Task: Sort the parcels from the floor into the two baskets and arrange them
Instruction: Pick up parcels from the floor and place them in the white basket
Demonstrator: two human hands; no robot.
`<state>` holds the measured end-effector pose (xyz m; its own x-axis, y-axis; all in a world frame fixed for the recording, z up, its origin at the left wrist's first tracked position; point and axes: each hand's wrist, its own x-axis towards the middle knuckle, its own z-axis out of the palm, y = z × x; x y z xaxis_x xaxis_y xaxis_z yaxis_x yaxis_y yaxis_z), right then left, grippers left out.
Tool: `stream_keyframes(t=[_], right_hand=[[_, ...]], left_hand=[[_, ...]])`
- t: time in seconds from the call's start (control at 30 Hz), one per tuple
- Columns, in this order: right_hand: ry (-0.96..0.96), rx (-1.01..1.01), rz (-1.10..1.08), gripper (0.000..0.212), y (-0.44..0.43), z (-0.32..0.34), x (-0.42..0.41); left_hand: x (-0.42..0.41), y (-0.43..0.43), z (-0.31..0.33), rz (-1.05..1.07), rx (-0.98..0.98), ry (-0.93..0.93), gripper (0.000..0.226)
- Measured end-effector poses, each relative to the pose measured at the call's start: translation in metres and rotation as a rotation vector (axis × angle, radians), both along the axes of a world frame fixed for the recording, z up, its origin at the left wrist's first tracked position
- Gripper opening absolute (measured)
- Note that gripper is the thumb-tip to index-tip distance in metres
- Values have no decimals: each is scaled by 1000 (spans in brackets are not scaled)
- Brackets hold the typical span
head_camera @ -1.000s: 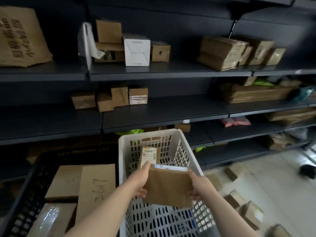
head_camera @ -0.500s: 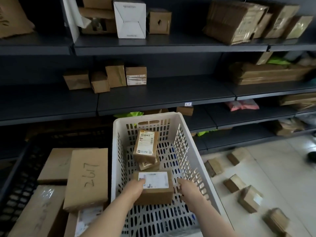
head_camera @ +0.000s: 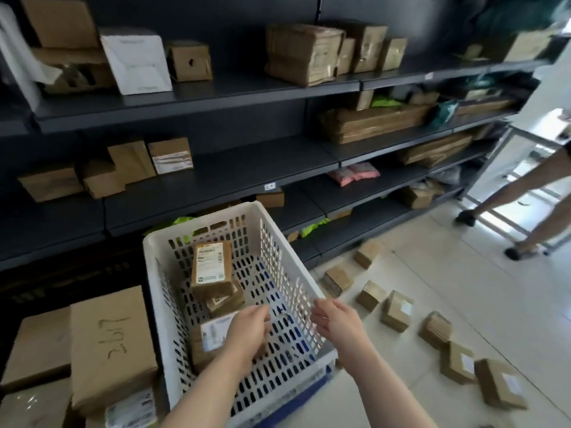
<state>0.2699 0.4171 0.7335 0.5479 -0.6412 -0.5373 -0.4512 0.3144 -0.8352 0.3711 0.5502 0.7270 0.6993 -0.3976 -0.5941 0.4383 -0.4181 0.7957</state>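
Observation:
A white slotted basket (head_camera: 160, 273) stands in front of me with small brown parcels inside: a labelled one (head_camera: 211, 267) leaning at the back, a second beneath it (head_camera: 225, 299), and a third (head_camera: 205, 341) lying near the front. My left hand (head_camera: 248, 330) hovers over that front parcel with loosely curled fingers, holding nothing. My right hand (head_camera: 335, 321) is over the basket's right rim, fingers relaxed and empty. A black basket (head_camera: 61, 273) on the left holds bigger boxes, one marked 2617 (head_camera: 109, 347). Several small parcels (head_camera: 397, 310) lie on the tiled floor to the right.
Dark metal shelves (head_camera: 216, 168) with cardboard boxes run along the back, close behind the baskets. Another person's legs (head_camera: 519, 193) stand at the far right beside a metal frame (head_camera: 494, 168). Pale floor tiles (head_camera: 463, 273) stretch to the right.
Both hands lowered the brown parcel into the white basket, set it on the bottom and let go. They have lifted off it, and my view has swung right.

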Motion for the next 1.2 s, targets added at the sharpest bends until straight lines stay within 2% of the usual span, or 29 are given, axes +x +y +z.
stream_keyframes(t=[0.37,0.5,0.63,0.8,1.0,1.2], right_hand=[[-45,-1,-372,17,-49,26,-150],[-93,20,-477,23,-94,20,-206],[-88,42,-561,14,-158,6,-265],[-10,41,-614,26,-247,-21,-348],[64,101,-687,12,-337,-52,-431],[155,167,-704,12,-412,-91,-457]], left_hand=[[-108,-96,25,-327,-93,8,23],[-156,-156,29,-444,-88,-44,22],[-211,-229,27,-506,-68,-51,24],[-280,-325,9,-542,-56,53,21],[-348,-427,-25,-602,18,78,26],[-365,-512,-70,-641,116,84,23]])
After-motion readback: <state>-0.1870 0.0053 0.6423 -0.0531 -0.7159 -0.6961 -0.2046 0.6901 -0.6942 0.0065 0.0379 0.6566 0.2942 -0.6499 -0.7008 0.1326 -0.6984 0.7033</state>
